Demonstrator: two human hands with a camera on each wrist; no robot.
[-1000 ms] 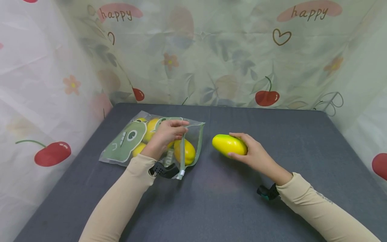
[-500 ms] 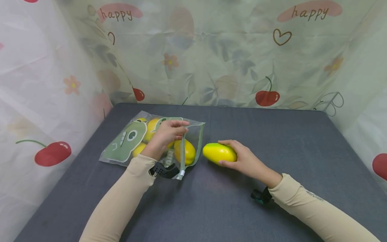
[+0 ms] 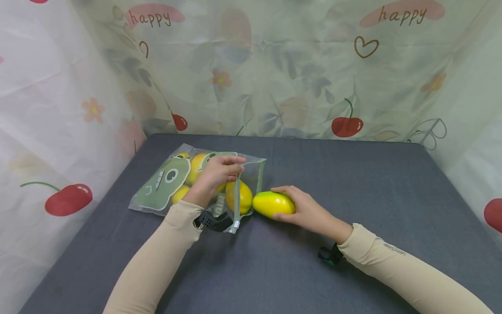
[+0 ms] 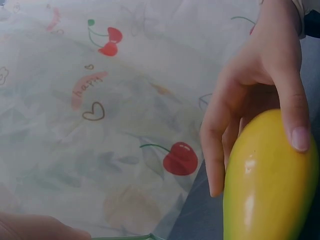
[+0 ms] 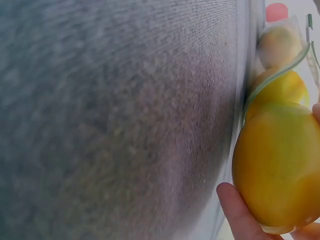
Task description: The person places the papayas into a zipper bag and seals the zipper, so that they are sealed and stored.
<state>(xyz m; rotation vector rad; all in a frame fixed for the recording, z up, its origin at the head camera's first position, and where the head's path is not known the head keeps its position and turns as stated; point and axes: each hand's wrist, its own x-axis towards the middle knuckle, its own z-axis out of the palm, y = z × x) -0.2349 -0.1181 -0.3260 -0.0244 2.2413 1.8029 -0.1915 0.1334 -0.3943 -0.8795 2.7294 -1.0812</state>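
In the head view a clear zip bag (image 3: 162, 192) with a green cartoon print lies on the left of the table, several yellow fruits inside. One of them, a mango (image 3: 241, 198), sits near its mouth. My left hand (image 3: 211, 179) pinches the bag's upper edge by the mouth, holding it raised. My right hand (image 3: 311, 212) grips a yellow-green mango (image 3: 270, 205) by its right end, thumb and fingers on opposite sides. This mango's left tip is at the bag's mouth; in the right wrist view the bag's green rim (image 5: 272, 77) curves just beyond the held mango (image 5: 275, 165).
A dark grey cloth covers the table (image 3: 353, 183). Printed curtains (image 3: 266, 78) hang behind it and at both sides. The bag's white zip slider (image 3: 236, 224) is at the near end of its mouth.
My right hand has carried the mango left and toward me, from right of the bag to its mouth. The left hand and the bag have stayed in place.
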